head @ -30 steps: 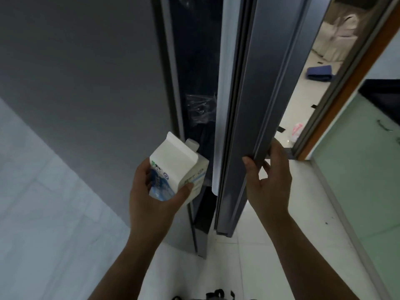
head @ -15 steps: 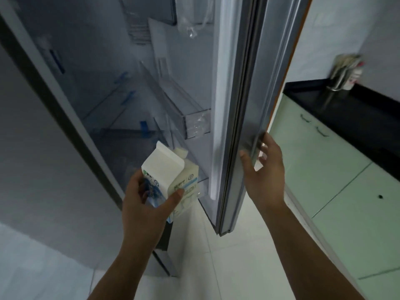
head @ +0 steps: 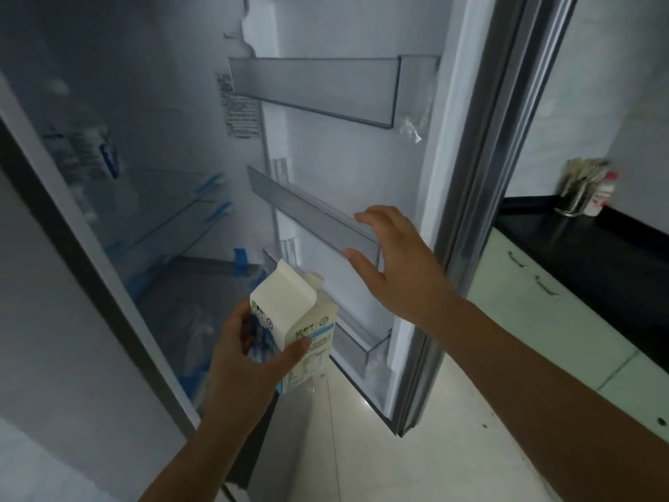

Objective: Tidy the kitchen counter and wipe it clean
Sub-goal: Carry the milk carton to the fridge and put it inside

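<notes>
My left hand [head: 249, 353] grips a white and blue milk carton [head: 293, 324], upright, in front of the open fridge. The fridge door [head: 467, 219] stands wide open to the right, showing its inner racks. My right hand [head: 394, 262] is off the door edge, fingers spread, hovering in front of the middle door shelf [head: 307, 211]; it holds nothing. Below it is the lowest door shelf [head: 365, 351], just right of the carton.
The fridge interior [head: 173, 226] has glass shelves with blue tape. An upper door shelf [head: 318, 85] sits higher. At right, a black counter [head: 579, 248] over pale green cabinets [head: 535, 313] carries a metal utensil holder [head: 579, 186] and a small bottle [head: 602, 195].
The fridge door has swung from nearly shut to wide open. My right hand let go of the door edge and moved left to the middle door shelf. The carton stays in my left hand.
</notes>
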The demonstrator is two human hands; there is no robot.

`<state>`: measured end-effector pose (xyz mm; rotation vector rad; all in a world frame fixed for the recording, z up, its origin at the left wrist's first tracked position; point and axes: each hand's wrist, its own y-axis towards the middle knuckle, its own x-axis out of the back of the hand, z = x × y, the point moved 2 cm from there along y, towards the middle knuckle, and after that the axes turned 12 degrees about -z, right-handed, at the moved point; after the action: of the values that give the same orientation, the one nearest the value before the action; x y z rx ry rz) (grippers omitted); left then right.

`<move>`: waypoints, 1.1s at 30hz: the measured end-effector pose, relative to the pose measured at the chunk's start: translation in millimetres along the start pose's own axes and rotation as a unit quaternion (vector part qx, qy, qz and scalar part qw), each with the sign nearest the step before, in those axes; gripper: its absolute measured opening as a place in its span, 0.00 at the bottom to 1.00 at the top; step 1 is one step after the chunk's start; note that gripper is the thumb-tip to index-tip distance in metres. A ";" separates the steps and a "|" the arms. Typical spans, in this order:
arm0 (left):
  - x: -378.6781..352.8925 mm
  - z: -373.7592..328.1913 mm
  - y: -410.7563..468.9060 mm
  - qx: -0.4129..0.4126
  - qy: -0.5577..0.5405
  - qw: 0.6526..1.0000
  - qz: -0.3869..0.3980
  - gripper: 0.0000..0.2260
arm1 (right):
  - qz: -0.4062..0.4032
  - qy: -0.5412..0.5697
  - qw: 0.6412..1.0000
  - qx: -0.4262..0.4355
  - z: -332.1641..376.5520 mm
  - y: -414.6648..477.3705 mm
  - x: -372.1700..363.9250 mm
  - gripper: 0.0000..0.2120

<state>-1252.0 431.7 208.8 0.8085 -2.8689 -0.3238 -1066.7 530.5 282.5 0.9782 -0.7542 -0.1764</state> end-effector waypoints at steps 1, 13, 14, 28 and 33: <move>-2.6 -2.0 7.9 -0.005 0.003 1.000 0.002 0.24 | 0.007 -0.003 1.000 0.003 -5.7 8.4 -5.6 0.23; -80.9 13.0 101.7 -0.006 -0.034 0.998 0.054 0.31 | -0.047 -0.125 0.990 0.052 -121.5 35.8 -14.3 0.10; -89.7 14.5 109.0 -0.003 -0.041 0.997 0.057 0.32 | -0.035 -0.125 0.991 0.045 -130.8 39.2 -10.6 0.11; -166.0 34.3 186.9 0.007 -0.065 0.996 0.061 0.35 | -0.028 -0.177 0.984 0.001 -222.6 90.2 -8.3 0.08; -180.5 34.0 193.3 0.016 -0.049 0.998 0.032 0.31 | -0.020 -0.176 0.984 0.004 -245.2 97.6 -8.9 0.09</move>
<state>-1202.4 693.6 209.0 0.7249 -2.9910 -0.3196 -932.6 757.8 275.1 0.9830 -1.0583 -0.3883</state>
